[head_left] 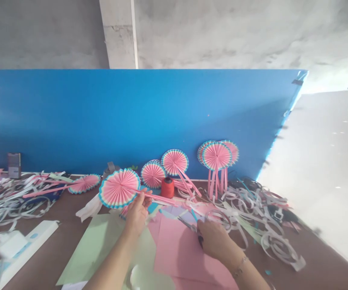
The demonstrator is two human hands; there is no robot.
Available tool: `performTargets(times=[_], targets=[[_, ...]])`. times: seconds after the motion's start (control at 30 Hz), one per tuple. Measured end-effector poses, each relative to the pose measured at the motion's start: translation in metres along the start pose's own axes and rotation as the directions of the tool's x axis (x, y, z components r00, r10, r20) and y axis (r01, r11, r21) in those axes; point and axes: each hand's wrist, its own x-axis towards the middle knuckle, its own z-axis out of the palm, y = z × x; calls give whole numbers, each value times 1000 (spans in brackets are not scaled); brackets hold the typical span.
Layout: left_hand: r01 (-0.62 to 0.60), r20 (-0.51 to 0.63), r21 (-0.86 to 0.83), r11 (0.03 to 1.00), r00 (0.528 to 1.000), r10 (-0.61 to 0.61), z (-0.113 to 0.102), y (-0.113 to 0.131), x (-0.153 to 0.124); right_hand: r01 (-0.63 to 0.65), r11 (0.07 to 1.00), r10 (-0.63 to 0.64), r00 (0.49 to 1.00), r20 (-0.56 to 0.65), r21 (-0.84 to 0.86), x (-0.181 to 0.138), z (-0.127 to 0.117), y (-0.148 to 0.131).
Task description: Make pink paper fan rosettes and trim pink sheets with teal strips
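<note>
My left hand grips a round pleated paper fan by its pink stick handle, with the disc tilted to the left. The fan is pink with a blue edge. Closed around a pair of scissors, my right hand is low over pink paper sheets; the blades point left toward the fan handle, apart from it. A red thread spool stands behind my hands. Other pink fans lean near the blue panel, and several stand together further right.
Green paper sheets lie under my left arm. Curled white paper strips are heaped on the right, with more strips on the left. A white power strip with a plugged-in adapter lies at left front. The blue panel borders the table's back.
</note>
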Motion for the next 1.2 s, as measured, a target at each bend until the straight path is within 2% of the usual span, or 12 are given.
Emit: performTargets(times=[0.07,0.13,0.2,0.27,0.33,0.43,0.57,0.63,0.7,0.87,1.03,1.2], targets=[[1,-8,-17,1000,1000,-1,-1,1,0,-23,1000,23,1000,7,9,1,1,-3],[-7,-20,-20,1000,1000,7,-2,1,1,-32,997,34,999,-37,67,4,2,0],[-15,-34,-23,1000,999,14,-2,2,1,-10,981,30,994,-103,193,9,3,5],[-16,-41,-40,999,999,14,-2,3,2,11,912,34,994,-102,410,15,5,12],[-11,-45,-65,998,999,9,-1,4,3,-5,742,17,1000,-12,671,21,8,18],[-5,-47,-97,995,999,1,-1,5,4,-65,381,-97,989,110,922,25,11,21],[-32,-27,-104,994,999,29,-3,6,6,-158,-36,-322,936,138,987,22,15,11],[-54,-15,-91,994,999,53,-4,6,6,-160,-164,-371,924,90,973,20,15,1],[-75,-7,-76,994,997,75,-6,6,7,-121,-210,-364,931,37,970,16,14,-9],[-115,-10,-8,993,993,115,-6,4,5,-25,-170,-287,958,-25,985,8,9,-28],[-65,32,86,994,998,62,-1,-5,-5,19,-189,-202,978,-58,982,7,13,-36],[-50,46,99,994,998,46,4,-13,-11,35,-241,-114,991,-64,970,8,15,-41]])
